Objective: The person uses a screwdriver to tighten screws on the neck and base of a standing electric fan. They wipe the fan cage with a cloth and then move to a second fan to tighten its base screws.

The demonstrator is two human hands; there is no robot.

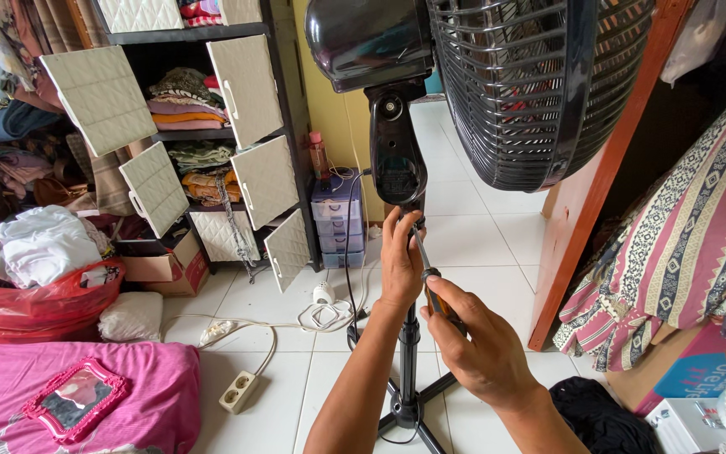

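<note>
A black standing fan [539,84] rises in front of me, its grille at the top right and its motor housing [367,38] at top centre. My left hand [401,256] grips the fan's pole just under the black neck [397,155]. My right hand [476,336] holds a screwdriver [424,262] with an orange and black handle; its metal shaft points up toward the bottom of the neck, next to my left fingers. The pole runs down to a black cross-shaped base [409,412] on the white tiled floor.
A black shelf unit with open white doors [249,143] and folded clothes stands at the left. A red bag of laundry [39,303], a pink mattress with a framed mirror [73,399], a power strip [239,391] and cables lie on the floor. A patterned mattress [691,227] leans at the right.
</note>
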